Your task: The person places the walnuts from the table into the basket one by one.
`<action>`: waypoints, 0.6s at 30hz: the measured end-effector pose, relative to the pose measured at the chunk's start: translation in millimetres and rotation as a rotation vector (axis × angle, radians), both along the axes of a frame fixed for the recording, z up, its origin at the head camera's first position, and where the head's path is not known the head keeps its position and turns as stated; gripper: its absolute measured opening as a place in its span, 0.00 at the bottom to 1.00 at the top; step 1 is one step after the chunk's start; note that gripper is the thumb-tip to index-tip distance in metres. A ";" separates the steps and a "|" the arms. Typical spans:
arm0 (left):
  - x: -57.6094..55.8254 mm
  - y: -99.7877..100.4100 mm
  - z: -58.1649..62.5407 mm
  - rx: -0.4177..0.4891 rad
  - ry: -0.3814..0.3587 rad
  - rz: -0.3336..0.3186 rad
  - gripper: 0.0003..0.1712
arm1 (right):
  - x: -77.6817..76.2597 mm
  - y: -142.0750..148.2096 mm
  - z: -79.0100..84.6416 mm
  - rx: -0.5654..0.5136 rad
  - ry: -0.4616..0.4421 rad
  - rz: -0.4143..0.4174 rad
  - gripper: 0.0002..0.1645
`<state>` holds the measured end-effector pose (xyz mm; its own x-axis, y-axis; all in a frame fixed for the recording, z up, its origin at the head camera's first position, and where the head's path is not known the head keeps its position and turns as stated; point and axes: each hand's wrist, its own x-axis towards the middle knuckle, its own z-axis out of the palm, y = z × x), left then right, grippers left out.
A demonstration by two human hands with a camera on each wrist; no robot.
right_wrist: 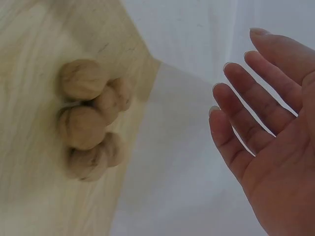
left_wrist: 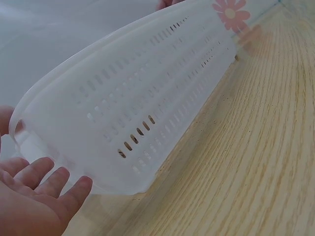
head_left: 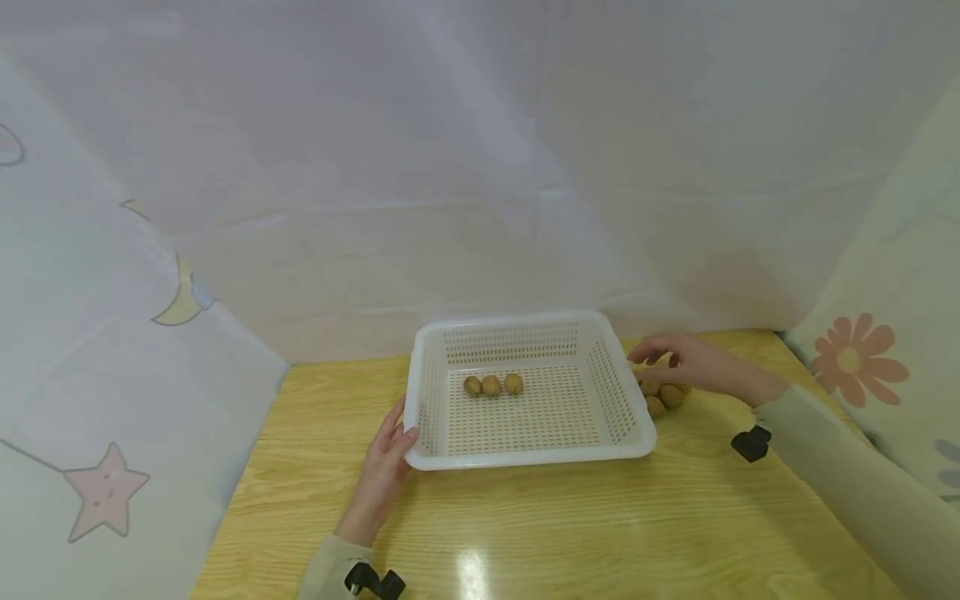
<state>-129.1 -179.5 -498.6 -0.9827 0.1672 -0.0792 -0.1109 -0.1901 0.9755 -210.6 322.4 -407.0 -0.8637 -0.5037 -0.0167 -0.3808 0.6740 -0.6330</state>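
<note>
A white plastic basket [head_left: 531, 460] with slotted walls stands on the table, and three walnuts [head_left: 491, 386] lie in a row on its floor. My left hand [head_left: 382, 471] holds the basket's near left corner, thumb over the rim and fingers against the outside wall, as the left wrist view shows too. Just past the basket's right side, my right hand [head_left: 708, 367] hovers over a pile of walnuts [head_left: 671, 396], partly covering it. In the right wrist view its fingers [right_wrist: 256, 108] are apart and loosely extended, holding nothing; several walnuts [right_wrist: 82, 128] sit on the tabletop below.
The wooden table [head_left: 525, 525] backs onto a pale hanging sheet [head_left: 480, 208]. Printed cloth walls close in both sides, with a star [head_left: 107, 492] on the left and a flower [head_left: 851, 360] on the right. A black wrist camera [head_left: 752, 443] sits on the right sleeve.
</note>
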 end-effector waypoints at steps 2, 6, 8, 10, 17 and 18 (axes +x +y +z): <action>-0.2 0.1 0.2 -0.002 0.002 -0.004 0.37 | 5.2 8.7 -4.0 0.021 0.002 -0.020 0.16; -0.2 -0.3 -0.1 -0.008 0.000 -0.004 0.37 | 14.7 24.3 -17.5 0.074 0.011 -0.062 0.17; -0.2 -1.5 -0.5 -0.009 0.000 0.001 0.37 | 17.0 30.6 -27.6 0.079 0.012 -0.073 0.19; 0.3 -2.7 -0.9 -0.012 0.003 0.005 0.37 | 18.1 36.8 -38.5 0.082 0.033 -0.069 0.19; -0.2 -1.8 -1.1 -0.016 0.010 -0.005 0.37 | 17.3 54.9 -69.4 0.126 0.101 -0.081 0.22; -0.5 -1.3 -0.9 -0.013 0.009 -0.002 0.37 | 16.9 56.3 -72.1 0.132 0.098 -0.085 0.22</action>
<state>-129.7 -180.8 -499.5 -0.9832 0.1677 -0.0722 -0.1022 -0.1776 0.9788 -193.6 378.7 -479.1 -0.9041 -0.4273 0.0079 -0.3738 0.7816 -0.4994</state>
